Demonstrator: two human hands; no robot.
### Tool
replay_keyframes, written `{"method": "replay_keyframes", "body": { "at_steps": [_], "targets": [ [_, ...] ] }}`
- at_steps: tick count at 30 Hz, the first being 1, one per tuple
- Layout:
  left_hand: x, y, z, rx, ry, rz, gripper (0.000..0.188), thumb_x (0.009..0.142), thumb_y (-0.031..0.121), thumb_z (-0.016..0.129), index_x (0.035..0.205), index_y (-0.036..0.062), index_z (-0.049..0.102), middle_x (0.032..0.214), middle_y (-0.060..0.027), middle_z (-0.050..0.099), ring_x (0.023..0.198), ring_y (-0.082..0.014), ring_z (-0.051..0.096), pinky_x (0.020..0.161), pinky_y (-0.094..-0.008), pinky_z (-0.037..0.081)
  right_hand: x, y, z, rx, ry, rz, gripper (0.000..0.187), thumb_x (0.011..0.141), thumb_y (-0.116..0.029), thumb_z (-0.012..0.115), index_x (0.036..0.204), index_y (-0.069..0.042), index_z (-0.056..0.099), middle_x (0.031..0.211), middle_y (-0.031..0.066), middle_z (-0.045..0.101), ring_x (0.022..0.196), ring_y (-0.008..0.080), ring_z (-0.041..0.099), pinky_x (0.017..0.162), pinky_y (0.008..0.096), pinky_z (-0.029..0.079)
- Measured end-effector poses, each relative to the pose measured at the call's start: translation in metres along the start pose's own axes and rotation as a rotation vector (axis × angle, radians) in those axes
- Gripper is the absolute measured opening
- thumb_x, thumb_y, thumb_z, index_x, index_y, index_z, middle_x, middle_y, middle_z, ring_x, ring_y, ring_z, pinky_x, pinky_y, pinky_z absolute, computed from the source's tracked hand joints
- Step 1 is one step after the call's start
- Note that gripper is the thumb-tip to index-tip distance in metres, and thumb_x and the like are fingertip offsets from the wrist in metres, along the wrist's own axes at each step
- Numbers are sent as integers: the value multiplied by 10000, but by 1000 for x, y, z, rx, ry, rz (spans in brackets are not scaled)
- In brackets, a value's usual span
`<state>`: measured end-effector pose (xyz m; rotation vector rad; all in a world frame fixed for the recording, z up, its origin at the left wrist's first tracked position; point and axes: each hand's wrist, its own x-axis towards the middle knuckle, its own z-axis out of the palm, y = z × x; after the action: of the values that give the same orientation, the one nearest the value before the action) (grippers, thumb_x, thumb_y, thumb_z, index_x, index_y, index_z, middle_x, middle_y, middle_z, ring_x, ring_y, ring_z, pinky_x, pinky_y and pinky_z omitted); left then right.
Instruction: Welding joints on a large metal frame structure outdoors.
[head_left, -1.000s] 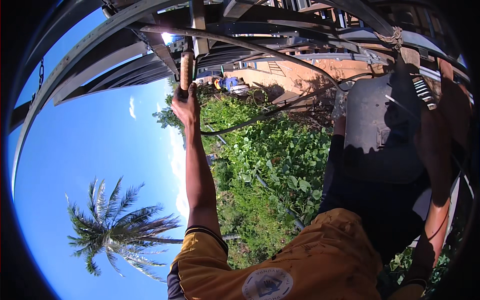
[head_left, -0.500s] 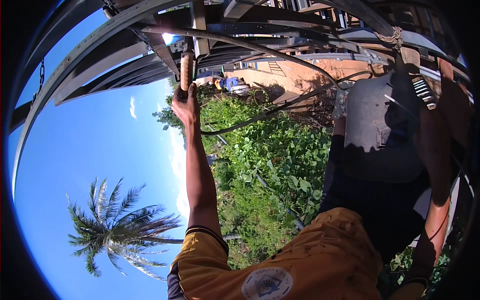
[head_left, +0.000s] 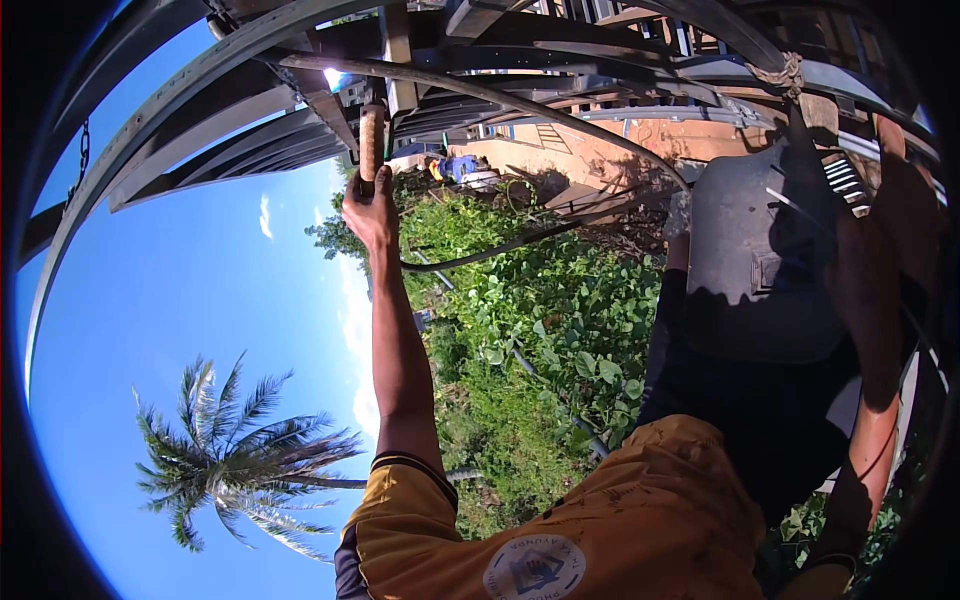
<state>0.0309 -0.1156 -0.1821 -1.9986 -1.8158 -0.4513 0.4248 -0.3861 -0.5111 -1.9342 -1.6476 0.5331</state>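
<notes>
My left hand [head_left: 370, 212], its arm stretched up and out, is closed round the lower end of a tan cylindrical handle [head_left: 371, 145]. The handle's dark upper end meets the metal beams, and I cannot make out what tool it belongs to. A bright white-blue spot [head_left: 335, 77] glares beside it. On the right, a dark flat welding shield [head_left: 745, 240] with a small framed window lies over my lap. My right forearm [head_left: 872, 455] reaches up beside it into deep shadow, where the fingers cannot be made out. A thin pale rod [head_left: 795, 205] sticks out there across the shield.
Dark metal beams [head_left: 230, 140] arch overhead. A black cable [head_left: 520, 95] hangs from them and loops behind my left wrist. Rope [head_left: 780, 72] is tied round a bar at upper right. Green plants [head_left: 530, 330], bare earth [head_left: 560, 145] and a palm tree [head_left: 235, 450] lie beyond.
The cable's loop near the shield has shifted, and its right end no longer shows beyond the shield's top. The shield has moved very slightly left. My left hand stays on the handle.
</notes>
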Motion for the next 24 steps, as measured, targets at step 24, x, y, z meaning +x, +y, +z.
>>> {"method": "replay_keyframes", "body": {
  "at_steps": [24],
  "targets": [
    [0, 3, 0, 14, 27, 6, 516, 732, 348, 754, 1026, -58, 631, 805, -99, 663, 709, -153, 568, 705, -301, 459, 0, 3, 3, -2, -64, 21, 298, 695, 58, 566, 988, 15, 529, 823, 171, 529, 779, 319, 556, 693, 404, 449]
  ]
}}
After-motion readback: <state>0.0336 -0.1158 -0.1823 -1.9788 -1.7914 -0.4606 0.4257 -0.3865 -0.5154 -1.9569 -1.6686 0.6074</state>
